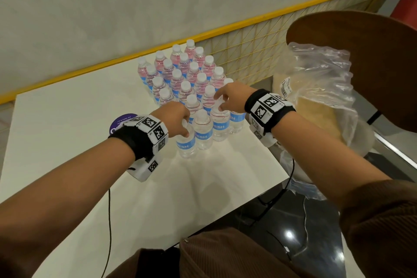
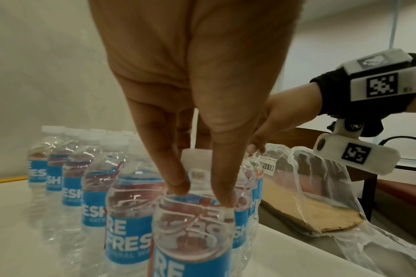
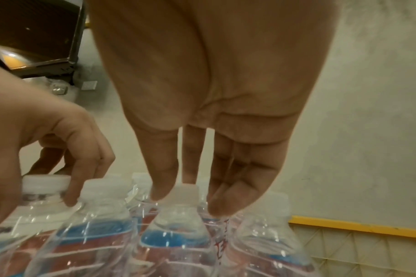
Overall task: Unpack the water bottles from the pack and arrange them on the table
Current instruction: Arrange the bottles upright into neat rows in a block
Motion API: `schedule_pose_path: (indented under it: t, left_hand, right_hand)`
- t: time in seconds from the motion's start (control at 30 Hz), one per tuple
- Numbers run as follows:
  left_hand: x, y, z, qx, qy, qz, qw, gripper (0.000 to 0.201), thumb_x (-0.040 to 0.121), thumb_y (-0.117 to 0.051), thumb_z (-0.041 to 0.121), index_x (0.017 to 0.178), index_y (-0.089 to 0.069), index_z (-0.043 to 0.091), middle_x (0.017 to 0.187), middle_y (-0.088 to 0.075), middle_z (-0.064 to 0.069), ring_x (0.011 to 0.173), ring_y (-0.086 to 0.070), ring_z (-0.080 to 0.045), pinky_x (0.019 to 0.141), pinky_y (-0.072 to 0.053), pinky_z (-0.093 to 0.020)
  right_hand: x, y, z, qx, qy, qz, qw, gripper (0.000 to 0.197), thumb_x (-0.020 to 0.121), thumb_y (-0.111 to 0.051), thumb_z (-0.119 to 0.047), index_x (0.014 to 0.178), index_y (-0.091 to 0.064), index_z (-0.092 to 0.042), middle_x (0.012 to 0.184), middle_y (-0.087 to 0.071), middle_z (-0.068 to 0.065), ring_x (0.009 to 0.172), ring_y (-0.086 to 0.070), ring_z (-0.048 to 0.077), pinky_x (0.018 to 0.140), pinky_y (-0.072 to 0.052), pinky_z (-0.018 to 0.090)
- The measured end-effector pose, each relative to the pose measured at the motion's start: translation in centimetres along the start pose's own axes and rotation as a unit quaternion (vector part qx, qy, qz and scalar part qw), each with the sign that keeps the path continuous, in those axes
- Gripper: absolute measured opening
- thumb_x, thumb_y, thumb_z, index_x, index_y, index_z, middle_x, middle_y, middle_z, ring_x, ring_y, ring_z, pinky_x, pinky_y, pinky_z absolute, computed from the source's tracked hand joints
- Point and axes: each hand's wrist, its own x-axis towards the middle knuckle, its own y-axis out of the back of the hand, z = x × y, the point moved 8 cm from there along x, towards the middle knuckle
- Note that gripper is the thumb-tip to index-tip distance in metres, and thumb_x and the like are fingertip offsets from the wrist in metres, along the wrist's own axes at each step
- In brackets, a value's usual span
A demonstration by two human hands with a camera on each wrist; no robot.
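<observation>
Both hands are down on the front of the bottle block. Her left hand [image 1: 178, 119] pinches the neck of the nearest water bottle [image 1: 186, 141] just under its white cap, fingers [image 2: 176, 180] on one side and thumb on the other; that bottle stands upright on the white worktop [image 1: 90, 165] at the near corner of the block. The right hand [image 1: 230, 98] curls its fingertips [image 3: 163, 187] round the cap of another bottle [image 1: 220, 123], one bottle further along the front row. Behind these the remaining bottles [image 1: 180, 74] stand packed in tight rows, reaching back to the yellow rail [image 1: 158, 46] by the wall. To the right of the block, off the worktop's edge, the crumpled clear plastic wrap [image 1: 320, 79] lies slumped on a brown chair [image 1: 372, 56]
</observation>
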Motion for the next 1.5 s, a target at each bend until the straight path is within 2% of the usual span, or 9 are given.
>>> schedule_pose_path:
  t: [0.1,0.2,0.27,0.37,0.6,0.77,1.13,1.3,1.5]
  left_hand:
    - [-0.1,-0.1,-0.1,0.003,0.000,0.003,1.000,0.036,0.073,-0.078,0.033,0.098,-0.064,0.012,0.100,-0.063,-0.006,0.091,-0.057,-0.021,0.070,-0.040,-0.027]
    - [-0.2,-0.1,0.2,0.031,0.001,0.002,1.000,0.045,0.072,-0.076,0.040,0.109,-0.060,0.020,0.107,-0.061,-0.001,0.097,-0.057,-0.021,0.074,-0.044,-0.029]
    - [0.0,-0.2,0.4,0.033,0.001,-0.003,0.999,0.052,0.071,-0.076,0.041,0.116,-0.058,0.021,0.111,-0.060,-0.001,0.102,-0.057,-0.022,0.079,-0.046,-0.031]
    - [0.1,-0.3,0.4,0.012,0.006,-0.015,1.000,0.044,0.072,-0.078,0.035,0.108,-0.062,0.016,0.107,-0.061,-0.005,0.096,-0.057,-0.022,0.078,-0.046,-0.031]
    - [0.1,-0.2,0.2,-0.014,0.022,0.001,1.000,0.035,0.072,-0.079,0.029,0.096,-0.061,0.013,0.103,-0.061,-0.005,0.093,-0.057,-0.022,0.072,-0.041,-0.028]
    - [0.1,-0.3,0.2,-0.001,0.027,0.002,1.000,0.034,0.071,-0.079,0.033,0.090,-0.056,0.018,0.100,-0.060,-0.002,0.088,-0.055,-0.020,0.074,-0.046,-0.031]
    - [-0.8,-1.0,-0.4,-0.009,0.044,-0.034,0.998,0.061,0.071,-0.079,0.037,0.125,-0.057,0.018,0.118,-0.062,-0.006,0.107,-0.059,-0.024,0.088,-0.049,-0.033]
    - [-1.1,-0.7,-0.2,-0.039,0.045,-0.009,0.998,0.049,0.073,-0.078,0.027,0.117,-0.064,0.012,0.096,-0.065,-0.009,0.098,-0.063,-0.025,0.084,-0.049,-0.032]
    - [-1.3,-0.7,-0.3,-0.051,0.057,0.012,0.997,0.038,0.074,-0.078,0.022,0.105,-0.066,0.004,0.102,-0.066,-0.014,0.099,-0.062,-0.029,0.079,-0.048,-0.033]
  right_hand:
    - [-0.5,1.8,1.9,0.045,-0.027,0.088,0.995,0.039,0.091,-0.058,-0.029,0.128,-0.055,-0.015,0.122,-0.059,0.011,0.110,-0.056,0.027,0.088,-0.045,0.032]
    - [-0.9,3.0,3.8,0.059,-0.061,0.145,0.986,0.034,0.091,-0.057,-0.027,0.122,-0.057,-0.012,0.118,-0.060,0.013,0.108,-0.056,0.028,0.086,-0.045,0.033]
    - [-0.8,2.3,4.5,0.040,-0.087,0.100,0.990,0.041,0.090,-0.060,-0.032,0.125,-0.056,-0.011,0.118,-0.061,0.012,0.109,-0.057,0.029,0.086,-0.046,0.033]
    - [-0.5,1.2,4.9,0.029,-0.098,0.043,0.994,0.042,0.089,-0.062,-0.030,0.126,-0.057,-0.010,0.120,-0.061,0.012,0.111,-0.057,0.028,0.089,-0.046,0.032]
    - [0.2,1.3,4.9,0.013,-0.081,0.040,0.996,0.038,0.088,-0.065,-0.022,0.124,-0.061,-0.015,0.121,-0.062,0.011,0.112,-0.057,0.027,0.092,-0.045,0.032]
    - [0.2,1.0,5.0,0.023,-0.075,0.054,0.995,0.037,0.088,-0.064,-0.020,0.124,-0.061,-0.014,0.120,-0.062,0.012,0.111,-0.057,0.028,0.091,-0.045,0.032]
    - [-0.1,0.6,5.0,0.024,-0.074,0.066,0.995,0.037,0.089,-0.061,-0.020,0.125,-0.059,-0.014,0.120,-0.062,0.014,0.111,-0.056,0.029,0.092,-0.045,0.032]
    - [-0.4,0.4,4.8,0.019,-0.075,0.065,0.995,0.039,0.088,-0.063,-0.019,0.126,-0.058,-0.016,0.120,-0.062,0.013,0.111,-0.057,0.029,0.092,-0.046,0.034]
    - [-1.1,0.2,4.6,0.007,-0.069,0.066,0.995,0.043,0.088,-0.062,-0.018,0.130,-0.054,-0.018,0.124,-0.061,0.014,0.114,-0.056,0.031,0.094,-0.045,0.036]
